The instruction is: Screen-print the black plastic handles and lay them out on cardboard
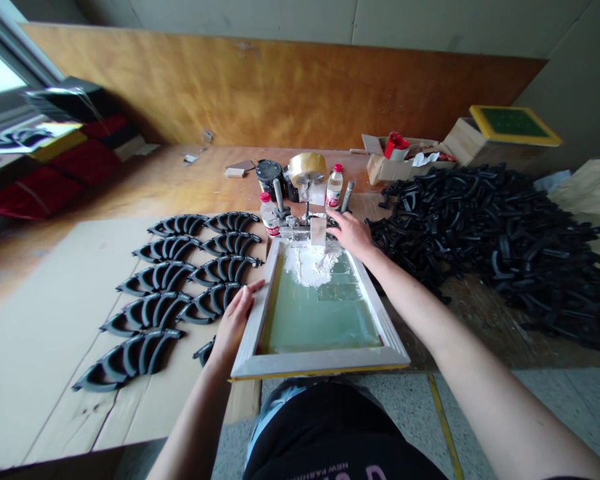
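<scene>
A screen-printing frame [325, 363] with a pale wooden border and green mesh lies in front of me. Thick white ink [310, 267] is heaped at the far end of its mesh. A small pale scraper [319, 232] stands upright at that ink, by the metal clamp [300, 230]. My right hand [353, 235] reaches over the frame's far right corner, fingers apart, thumb and forefinger close to the scraper; whether they touch it I cannot tell. Along the frame's left side rests my left hand [236, 320], fingers stretched out at the border, near rows of curved black plastic parts [153, 313].
Cardboard [45, 300] lies under the rows at left. A large heap of black parts [500, 233] covers the right side. Behind the clamp are two red-capped bottles [335, 187], a black tub [269, 175] and a tape roll [307, 167]. An open box [405, 160] stands behind.
</scene>
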A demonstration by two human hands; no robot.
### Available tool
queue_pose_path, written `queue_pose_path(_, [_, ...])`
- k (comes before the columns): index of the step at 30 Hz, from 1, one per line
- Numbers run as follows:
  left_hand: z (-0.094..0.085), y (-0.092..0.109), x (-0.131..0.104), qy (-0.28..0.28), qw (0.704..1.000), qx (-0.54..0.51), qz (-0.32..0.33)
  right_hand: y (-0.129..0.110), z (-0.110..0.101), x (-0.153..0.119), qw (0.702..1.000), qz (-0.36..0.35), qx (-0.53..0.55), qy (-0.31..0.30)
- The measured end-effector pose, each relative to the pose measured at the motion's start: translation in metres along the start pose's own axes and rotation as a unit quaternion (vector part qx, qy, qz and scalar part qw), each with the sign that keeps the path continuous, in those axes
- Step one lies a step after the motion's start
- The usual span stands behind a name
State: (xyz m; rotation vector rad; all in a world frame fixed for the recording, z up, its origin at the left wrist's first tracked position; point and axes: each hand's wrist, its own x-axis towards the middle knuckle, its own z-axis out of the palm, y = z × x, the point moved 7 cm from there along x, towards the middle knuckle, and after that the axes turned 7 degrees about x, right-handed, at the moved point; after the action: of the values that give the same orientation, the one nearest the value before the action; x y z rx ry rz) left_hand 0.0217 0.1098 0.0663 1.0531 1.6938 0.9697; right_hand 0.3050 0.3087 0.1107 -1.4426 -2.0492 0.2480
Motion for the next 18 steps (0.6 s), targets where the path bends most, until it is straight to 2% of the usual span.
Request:
queue_pose_path(2, [0.0,0.026,0.006,0.002,0.998,-0.064,0.028,0.037,-0.014,-0.012,0.996,0.072,0.025,0.055])
queue_pose_path(3, [0.001,0.041,0.011,0.003,0.993,-0.107,0.057,0.053,-0.015,-0.023,0.992,0.101,0.04,0.062])
queue_pose_path(5, [0.003,0.07,0.021,0.001,0.977,-0.181,0.117,0.071,-0.003,-0.049,0.989,0.127,0.068,0.043])
queue_pose_path(7, [0.008,0.089,0.031,-0.011,0.966,-0.216,0.14,0.068,0.022,-0.074,0.99,0.1,0.096,-0.012])
queue_pose_path(9, [0.015,0.092,0.038,-0.008,0.965,-0.231,0.124,0.048,0.049,-0.094,0.991,0.039,0.108,-0.074])
queue_pose_path(11, [0.023,0.077,0.037,0.018,0.965,-0.245,0.094,0.023,0.068,-0.107,0.988,-0.015,0.093,-0.12])
queue_pose_path(12, [0.032,0.061,0.034,0.015,0.967,-0.246,0.063,0.011,0.072,-0.113,0.988,-0.029,0.081,-0.129])
queue_pose_path(13, [0.045,0.042,0.029,-0.007,0.971,-0.24,0.019,-0.001,0.073,-0.117,0.99,-0.031,0.07,-0.122])
queue_pose_path(15, [0.079,-0.001,0.013,-0.09,0.969,-0.215,-0.086,-0.028,0.07,-0.129,0.993,-0.037,0.064,-0.093])
queue_pose_path(17, [0.1,-0.04,-0.005,-0.139,0.956,-0.201,-0.161,-0.064,0.069,-0.146,0.987,-0.105,0.077,-0.092])
queue_pose_path(18, [0.102,-0.055,-0.012,-0.134,0.954,-0.199,-0.178,-0.081,0.071,-0.156,0.978,-0.158,0.086,-0.109])
